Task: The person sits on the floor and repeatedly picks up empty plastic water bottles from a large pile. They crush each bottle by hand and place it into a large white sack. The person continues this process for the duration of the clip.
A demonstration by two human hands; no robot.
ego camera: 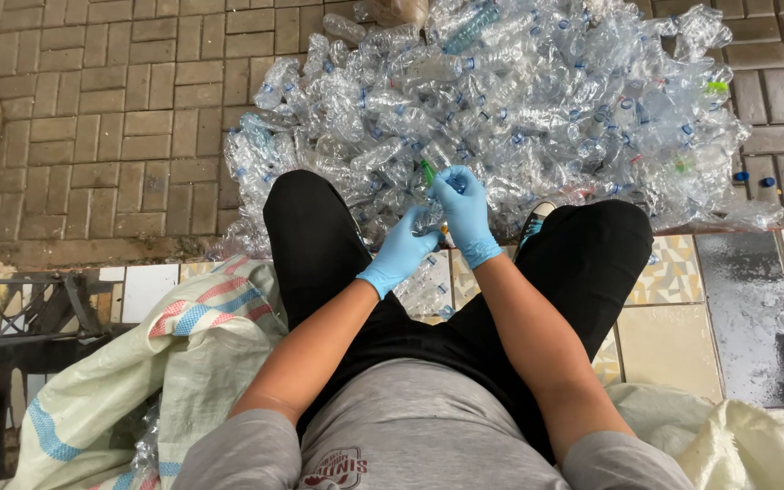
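Head view: your gloved right hand [463, 210] clenches its fingers around a clear bottle's green cap [428, 171]; your left hand [401, 254] grips the bottle [427, 220] below, near the bottle pile [537, 109].

Even, sharp light — glare on plastic

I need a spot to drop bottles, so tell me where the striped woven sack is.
In the head view the striped woven sack lies low on the person's left, beside the left knee, its mouth just short of the pile of clear plastic bottles.
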